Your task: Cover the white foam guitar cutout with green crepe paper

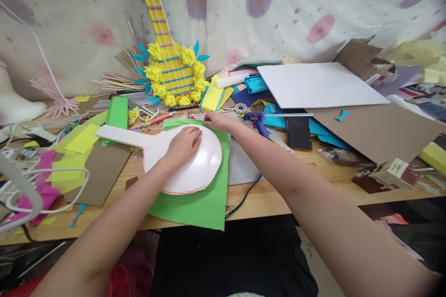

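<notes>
White guitar-shaped board [200, 169]: left of centre, flat on green sheet [204, 209]. Left hand [184, 144]: fingers loose, resting on top, gripping nothing. Right hand [218, 121]: at sheet's far edge, pinch unclear. Step, apparently: aligning sheet and board; next calls for steady left pressure. Glue gun [257, 124]: farther right.

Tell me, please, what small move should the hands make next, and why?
I would probably smooth the bright green paper sheet at its far edge, because the right hand is there, while the left hand lies on the white round board with a straight neck, seemingly steadying it.
</notes>
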`<state>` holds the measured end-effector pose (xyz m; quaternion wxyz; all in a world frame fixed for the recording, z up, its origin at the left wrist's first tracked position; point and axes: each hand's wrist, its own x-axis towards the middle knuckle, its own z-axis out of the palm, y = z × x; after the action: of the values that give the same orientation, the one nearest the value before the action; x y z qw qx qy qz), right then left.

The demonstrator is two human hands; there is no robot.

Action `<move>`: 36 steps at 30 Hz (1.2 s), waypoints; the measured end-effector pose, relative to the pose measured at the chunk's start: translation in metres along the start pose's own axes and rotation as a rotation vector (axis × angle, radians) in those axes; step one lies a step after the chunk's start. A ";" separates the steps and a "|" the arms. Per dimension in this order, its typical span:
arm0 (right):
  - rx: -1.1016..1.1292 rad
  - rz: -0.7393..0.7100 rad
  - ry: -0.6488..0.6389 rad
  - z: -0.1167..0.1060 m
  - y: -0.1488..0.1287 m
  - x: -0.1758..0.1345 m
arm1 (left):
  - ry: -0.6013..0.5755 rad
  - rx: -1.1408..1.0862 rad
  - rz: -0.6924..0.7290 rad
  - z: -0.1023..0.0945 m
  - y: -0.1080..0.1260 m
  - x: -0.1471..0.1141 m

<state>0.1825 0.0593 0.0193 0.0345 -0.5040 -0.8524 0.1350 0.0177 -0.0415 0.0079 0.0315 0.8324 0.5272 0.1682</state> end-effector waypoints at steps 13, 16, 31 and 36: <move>-0.249 -0.111 0.156 0.002 -0.010 -0.012 | -0.006 -0.001 -0.067 0.008 0.002 0.001; -0.276 -0.120 0.153 0.000 -0.013 -0.012 | 0.011 -0.013 -0.063 0.010 0.002 0.001; -0.306 -0.161 0.082 0.001 -0.042 -0.020 | -0.008 0.011 -0.107 0.008 0.006 0.006; -0.223 -0.108 0.166 0.011 -0.042 -0.026 | 0.061 0.007 -0.118 0.010 0.010 0.001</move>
<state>0.1570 0.0152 0.0215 0.0557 -0.4676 -0.8822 -0.0045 0.0300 -0.0438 0.0007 0.0225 0.7943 0.5768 0.1894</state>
